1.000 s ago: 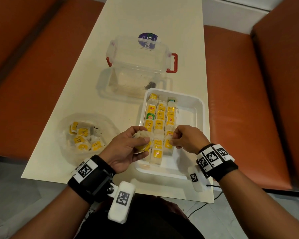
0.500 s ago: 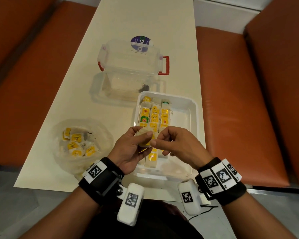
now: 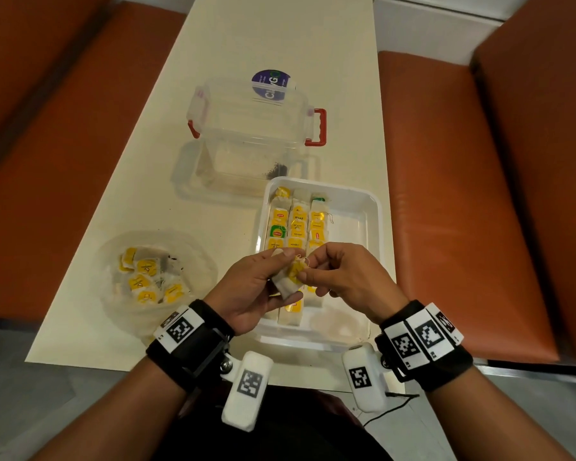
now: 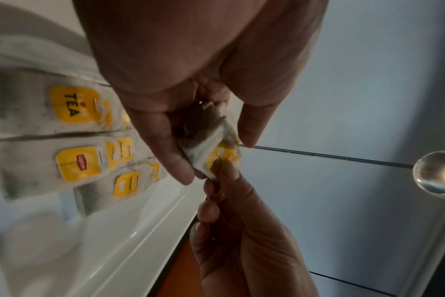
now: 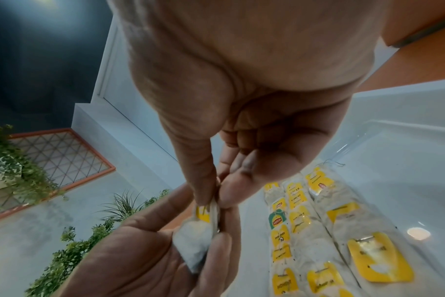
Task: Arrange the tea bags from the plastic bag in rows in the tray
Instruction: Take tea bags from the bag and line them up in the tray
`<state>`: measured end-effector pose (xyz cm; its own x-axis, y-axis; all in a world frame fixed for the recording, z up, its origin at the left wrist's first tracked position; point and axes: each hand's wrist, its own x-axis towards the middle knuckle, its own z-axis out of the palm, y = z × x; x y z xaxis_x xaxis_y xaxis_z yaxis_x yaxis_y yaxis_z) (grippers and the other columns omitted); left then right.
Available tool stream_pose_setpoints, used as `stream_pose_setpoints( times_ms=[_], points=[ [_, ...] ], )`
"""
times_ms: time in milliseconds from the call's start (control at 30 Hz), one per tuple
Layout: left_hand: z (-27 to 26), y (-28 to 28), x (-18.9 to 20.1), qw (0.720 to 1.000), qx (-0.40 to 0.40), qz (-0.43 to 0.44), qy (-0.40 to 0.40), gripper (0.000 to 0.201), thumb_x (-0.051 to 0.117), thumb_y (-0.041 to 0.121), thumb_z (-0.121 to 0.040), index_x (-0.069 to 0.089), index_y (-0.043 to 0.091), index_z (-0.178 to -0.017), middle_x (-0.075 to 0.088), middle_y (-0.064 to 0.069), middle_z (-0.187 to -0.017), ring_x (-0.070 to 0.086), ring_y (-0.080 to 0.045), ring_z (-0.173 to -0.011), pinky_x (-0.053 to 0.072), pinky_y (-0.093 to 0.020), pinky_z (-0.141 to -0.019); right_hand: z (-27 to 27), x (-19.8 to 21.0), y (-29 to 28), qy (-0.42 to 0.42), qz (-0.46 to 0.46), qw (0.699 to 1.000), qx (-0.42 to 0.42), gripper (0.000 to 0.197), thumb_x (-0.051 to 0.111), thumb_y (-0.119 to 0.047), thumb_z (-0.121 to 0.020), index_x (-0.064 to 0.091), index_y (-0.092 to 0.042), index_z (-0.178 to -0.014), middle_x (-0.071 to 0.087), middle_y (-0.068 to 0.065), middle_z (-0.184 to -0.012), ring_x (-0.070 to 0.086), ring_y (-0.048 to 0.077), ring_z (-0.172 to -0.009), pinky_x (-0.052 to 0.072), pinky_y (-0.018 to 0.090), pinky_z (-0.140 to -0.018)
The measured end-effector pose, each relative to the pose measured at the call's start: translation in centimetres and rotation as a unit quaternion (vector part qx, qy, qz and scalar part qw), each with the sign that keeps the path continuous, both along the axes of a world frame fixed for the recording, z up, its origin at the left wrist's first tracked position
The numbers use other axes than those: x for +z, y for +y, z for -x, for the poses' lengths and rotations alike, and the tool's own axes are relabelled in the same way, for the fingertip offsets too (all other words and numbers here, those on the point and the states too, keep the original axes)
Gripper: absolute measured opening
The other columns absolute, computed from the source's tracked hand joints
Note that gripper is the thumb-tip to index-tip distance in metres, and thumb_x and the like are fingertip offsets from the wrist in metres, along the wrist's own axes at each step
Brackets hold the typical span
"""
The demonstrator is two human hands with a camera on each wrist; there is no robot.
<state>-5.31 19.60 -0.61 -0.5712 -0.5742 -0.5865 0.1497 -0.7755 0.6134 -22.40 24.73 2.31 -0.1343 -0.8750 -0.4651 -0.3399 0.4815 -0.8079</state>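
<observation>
Both hands meet above the near left part of the white tray (image 3: 373, 224). My left hand (image 3: 263, 287) holds a small bundle of white tea bags (image 3: 285, 284) with yellow tags between thumb and fingers. My right hand (image 3: 333, 277) pinches the top tea bag (image 5: 208, 213) at its yellow tag, thumb against forefinger. The tray holds three rows of tea bags (image 3: 296, 224) along its left side; its right side is bare. A clear plastic bag (image 3: 153, 277) with several more tea bags lies to the left on the table.
A clear plastic box (image 3: 253, 128) with red latches stands just behind the tray, its lid leaning on it. The cream table (image 3: 273, 34) is narrow, with orange bench seats (image 3: 446, 194) on both sides. The tray sits near the table's front right edge.
My right hand left the third row in the tray, came up to the left hand and now pinches a tea bag from the bundle. The view has dipped a little.
</observation>
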Motion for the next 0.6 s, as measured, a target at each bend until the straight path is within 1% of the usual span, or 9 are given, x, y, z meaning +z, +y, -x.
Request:
stream_pose_setpoints(
  times_ms=[100, 167, 233, 333, 433, 500, 600],
  points=[
    [-0.4, -0.1, 0.0, 0.999, -0.035, 0.016, -0.023, 0.032, 0.065, 0.031, -0.091, 0.068, 0.012, -0.116, 0.072, -0.009, -0.101, 0.071, -0.021, -0.092, 0.059, -0.038, -0.081, 0.0, 0.1, 0.0, -0.006, -0.001, 1.000, 0.004, 0.013, 0.081, -0.019, -0.083, 0.070, -0.013, -0.086, 0.071, -0.004, -0.066, 0.062, 0.007, -0.058, 0.043, 0.016, -0.054],
    [-0.7, -0.1, -0.1, 0.998, -0.053, 0.028, -0.032, 0.029, 0.063, 0.032, -0.094, 0.067, 0.014, -0.117, 0.072, -0.009, -0.100, 0.071, -0.022, -0.094, 0.060, -0.036, -0.075, 0.0, 0.2, 0.0, -0.008, 0.001, 1.000, 0.005, 0.014, 0.082, -0.019, -0.082, 0.070, -0.013, -0.089, 0.071, -0.002, -0.068, 0.063, 0.008, -0.058, 0.043, 0.017, -0.054],
    [-0.8, -0.1, -0.1, 0.997, -0.058, 0.034, -0.033, 0.032, 0.065, 0.031, -0.091, 0.068, 0.015, -0.119, 0.073, -0.009, -0.099, 0.071, -0.020, -0.089, 0.061, -0.033, -0.069, 0.0, 0.2, -0.1, -0.006, 0.004, 1.000, 0.003, 0.020, 0.083, -0.019, -0.081, 0.068, -0.016, -0.094, 0.071, 0.000, -0.069, 0.064, 0.009, -0.059, 0.043, 0.019, -0.056],
    [-0.9, -0.2, -0.2, 0.998, -0.053, 0.036, -0.027, 0.035, 0.069, 0.030, -0.084, 0.071, 0.016, -0.116, 0.073, -0.008, -0.098, 0.070, -0.018, -0.083, 0.062, -0.032, -0.067, 0.2, 0.5, -0.1, -0.011, 0.004, 1.000, -0.008, 0.029, 0.085, -0.016, -0.078, 0.063, -0.016, -0.097, 0.073, 0.004, -0.072, 0.066, 0.012, -0.060, 0.044, 0.020, -0.056],
    [-0.9, -0.3, -0.2, 0.999, -0.036, 0.018, -0.019, 0.023, 0.066, 0.025, -0.091, 0.070, 0.015, -0.111, 0.074, -0.008, -0.095, 0.071, -0.017, -0.079, 0.062, -0.032, -0.067, 0.2, 0.9, -0.1, -0.021, 0.002, 1.000, -0.011, 0.029, 0.085, -0.015, -0.078, 0.063, -0.014, -0.097, 0.073, 0.006, -0.074, 0.065, 0.012, -0.060, 0.044, 0.020, -0.055],
    [-1.0, -0.4, -0.1, 0.999, -0.027, 0.008, -0.015, 0.015, 0.063, 0.022, -0.095, 0.069, 0.015, -0.106, 0.073, -0.007, -0.093, 0.071, -0.017, -0.077, 0.062, -0.033, -0.065, 0.3, 1.0, -0.1, -0.023, 0.001, 1.000, -0.011, 0.025, 0.084, -0.014, -0.079, 0.065, -0.013, -0.094, 0.071, 0.004, -0.071, 0.064, 0.012, -0.059, 0.044, 0.020, -0.055],
    [-1.2, -0.5, 0.0, 1.000, -0.021, 0.007, -0.013, 0.010, 0.060, 0.022, -0.097, 0.066, 0.018, -0.104, 0.073, -0.006, -0.092, 0.072, -0.018, -0.076, 0.062, -0.036, -0.066, 0.5, 1.1, 0.0, -0.036, -0.002, 0.999, -0.012, 0.019, 0.083, -0.010, -0.079, 0.067, -0.013, -0.089, 0.069, 0.000, -0.065, 0.062, 0.012, -0.057, 0.044, 0.020, -0.054]
  ],
)
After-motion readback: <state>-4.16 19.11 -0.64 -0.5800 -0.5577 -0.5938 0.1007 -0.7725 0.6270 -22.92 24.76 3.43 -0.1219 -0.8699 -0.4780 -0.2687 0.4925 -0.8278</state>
